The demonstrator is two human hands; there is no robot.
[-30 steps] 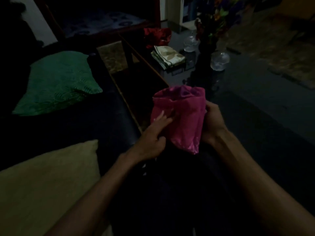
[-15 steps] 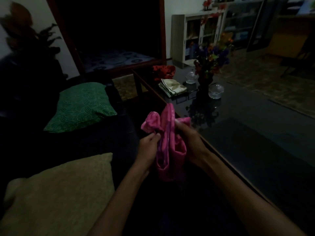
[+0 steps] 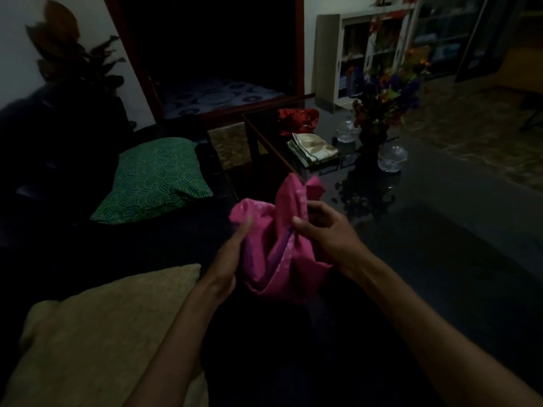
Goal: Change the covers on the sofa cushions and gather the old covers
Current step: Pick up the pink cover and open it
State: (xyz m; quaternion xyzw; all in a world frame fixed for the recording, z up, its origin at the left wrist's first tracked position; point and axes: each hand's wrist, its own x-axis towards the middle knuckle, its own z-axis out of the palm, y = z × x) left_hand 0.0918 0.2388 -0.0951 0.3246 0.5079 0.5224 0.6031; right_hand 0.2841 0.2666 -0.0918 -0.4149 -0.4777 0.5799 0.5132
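Right hand (image 3: 326,239): fingers curled round a bunched fold of the pink cover (image 3: 282,245), thumb on the near side, so a pinching hold on cloth. Left hand (image 3: 232,248): fingers look straight and laid against the cover's left side, but the hand is blurred; whether it grips is unclear. The cover hangs between both hands, above the dark lap, just in front of the glass table (image 3: 440,218).

Handling, judged: thin, light, limp fabric with a slight sheen, likely slippery. It collapses wherever unsupported. Best taken at the open hem or a seam corner, one hand each side, to keep the mouth spread.

Beige cushion (image 3: 102,333) lies at lower left, green cushion (image 3: 152,180) further off on the sofa. Folded covers (image 3: 313,149) sit on the table.

Hard to make out: the cover's opening, any zip, and the sofa surface in the dim light. The beige cushion is cut off by the frame edge.
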